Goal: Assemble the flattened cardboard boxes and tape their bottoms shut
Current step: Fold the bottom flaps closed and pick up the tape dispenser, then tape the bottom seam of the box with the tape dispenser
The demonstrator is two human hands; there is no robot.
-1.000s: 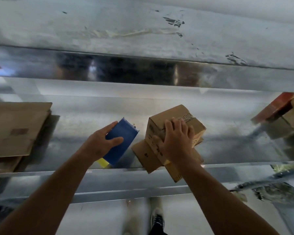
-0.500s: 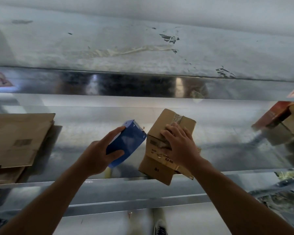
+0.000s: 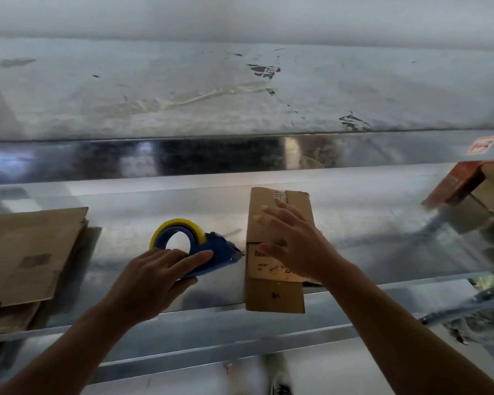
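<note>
A small brown cardboard box (image 3: 271, 292) lies on the shiny metal shelf (image 3: 368, 246), one flap hanging over the front edge. My right hand (image 3: 294, 246) rests on its top with fingers spread and straight. Left of the box sits a blue tape dispenser (image 3: 211, 252) with a yellow-edged roll of tape (image 3: 177, 225), its nose pointing at the box side. My left hand (image 3: 151, 277) grips the dispenser's handle, fingers wrapped over it.
A stack of flattened cardboard boxes (image 3: 26, 255) lies at the shelf's left end. At the far right, a red-brown box and other cartons (image 3: 474, 189) stand. A metal back wall (image 3: 240, 95) rises behind the shelf. The floor and a shoe (image 3: 280, 389) show below.
The box was turned and laid down square on the shelf. My left hand brought the dispenser down from mid-air and turned it so the tape roll faces up, its nose beside the box.
</note>
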